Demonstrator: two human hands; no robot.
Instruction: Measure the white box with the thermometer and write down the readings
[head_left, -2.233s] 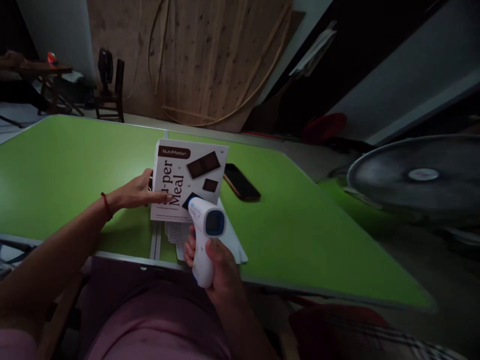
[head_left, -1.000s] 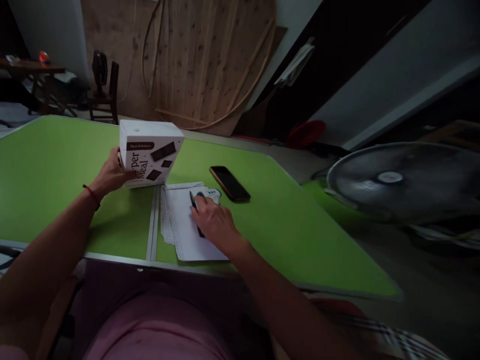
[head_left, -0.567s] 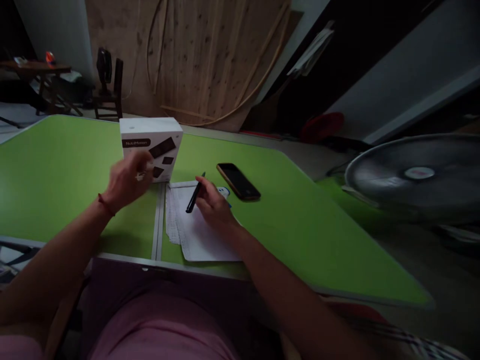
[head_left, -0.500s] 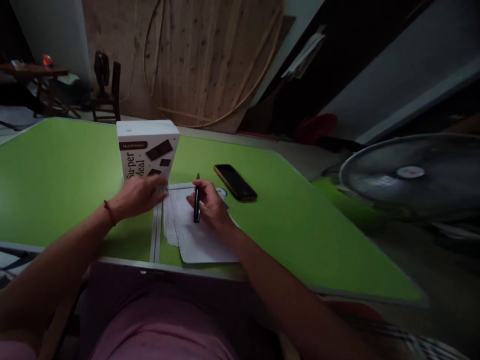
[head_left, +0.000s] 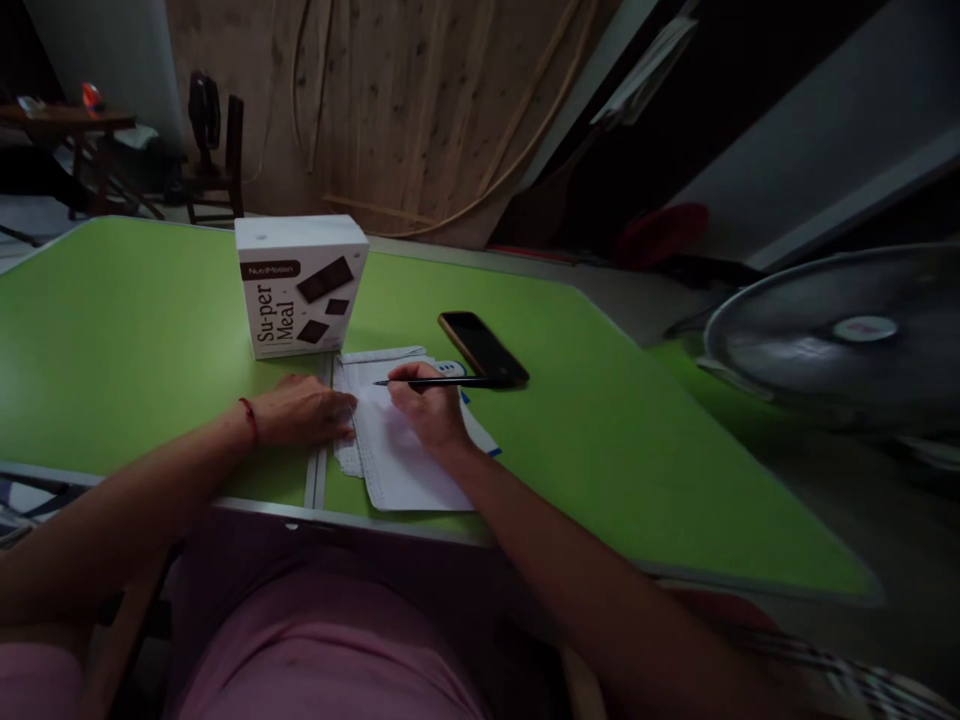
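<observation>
A black pen [head_left: 472, 381] lies across my right hand [head_left: 429, 405], gripped between thumb and fingers, its tip pointing left over the page. Under that hand is a white notebook [head_left: 412, 480] with perforated holes along its left edge. My left hand [head_left: 309, 410], a red string on its wrist, rests flat with its fingertips on the notebook's left margin. Just beyond it stands a white box [head_left: 304, 290] printed "Su-per Meal". Part of the page is hidden under my right hand.
A phone [head_left: 484, 348] lies face up on the green table [head_left: 600, 450], right of the notebook. Past the table's right edge is a large fan [head_left: 840, 330]. A wooden chair [head_left: 214, 180] holding a small fan stands behind.
The pen has turned from upright to nearly level, its tip now leftward over the page. My left hand has come down from before the box onto the notebook's edge. The view has shifted slightly.
</observation>
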